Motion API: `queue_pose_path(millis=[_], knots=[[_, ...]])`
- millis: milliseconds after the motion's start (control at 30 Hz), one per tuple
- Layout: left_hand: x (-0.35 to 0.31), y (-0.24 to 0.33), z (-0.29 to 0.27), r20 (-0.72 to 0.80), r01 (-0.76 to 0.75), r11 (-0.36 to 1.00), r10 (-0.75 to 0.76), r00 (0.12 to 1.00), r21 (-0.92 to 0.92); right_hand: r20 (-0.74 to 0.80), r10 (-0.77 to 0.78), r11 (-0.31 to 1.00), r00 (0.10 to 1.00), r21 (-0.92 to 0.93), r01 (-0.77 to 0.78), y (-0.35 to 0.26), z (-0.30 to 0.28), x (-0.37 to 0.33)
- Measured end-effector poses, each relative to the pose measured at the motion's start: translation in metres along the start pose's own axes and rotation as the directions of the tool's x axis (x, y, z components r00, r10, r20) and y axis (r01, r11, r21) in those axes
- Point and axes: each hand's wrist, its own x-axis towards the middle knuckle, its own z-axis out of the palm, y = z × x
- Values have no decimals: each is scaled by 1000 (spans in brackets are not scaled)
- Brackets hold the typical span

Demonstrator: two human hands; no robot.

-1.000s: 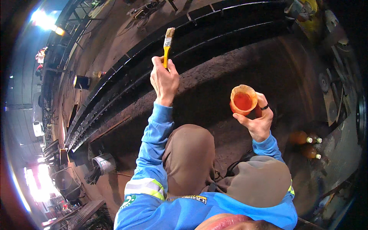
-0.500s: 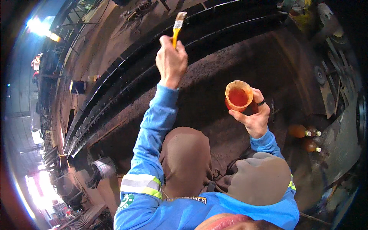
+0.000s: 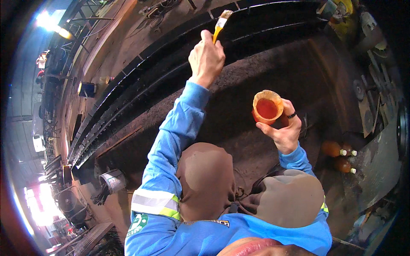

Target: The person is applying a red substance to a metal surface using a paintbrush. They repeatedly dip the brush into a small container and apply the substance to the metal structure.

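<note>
My left hand (image 3: 206, 57) reaches forward, its fingers wrapped round the yellow handle of a paintbrush (image 3: 219, 28). The brush's pale bristles point up and away, over a long black metal beam (image 3: 179, 53) that curves across the view; whether they touch it I cannot tell. In my right hand (image 3: 285, 130), closer to me, is a cup (image 3: 259, 120) with a stained, orange-smeared rim. Reddish-orange liquid shows inside it. My right thumb and fingers grip the cup's side, and a dark ring sits on one finger.
Several bottles of amber liquid (image 3: 332, 149) with pale caps lie or stand at the right. A dark blue can (image 3: 87, 89) sits beyond the beam at the left. Nearer on the left is a pale bucket (image 3: 113, 180) beside a dark bundle. Metal scrap (image 3: 370, 94) lines the right side.
My left hand and the paintbrush have moved to the right and slightly farther away along the beam. The right hand holds the cup in nearly the same place.
</note>
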Motion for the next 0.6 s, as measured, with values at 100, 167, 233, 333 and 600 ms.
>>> queue_pose_path(millis=[100, 167, 233, 333, 600], knots=[[-21, -17, -13, 1, 58, 998, -58, 998, -9, -14, 4, 1000, 1000, 9, -4, 4, -3, -1], [-29, -24, -24, -50, 95, 989, -101, 994, -109, -19, 3, 1000, 1000, -9, -3, 4, -2, -1], [-21, -21, -31, -111, 34, 997, -42, 993, -73, 2, -5, 999, 1000, -42, 5, 4, -2, -1], [-4, -18, -22, -96, 36, 998, -31, 995, 55, 8, -1, 999, 1000, -38, 1, 4, -1, -2], [-27, -38, -50, -161, 46, 999, -43, 986, 17, 9, 22, 998, 1000, -53, -22, 0, -2, -1]])
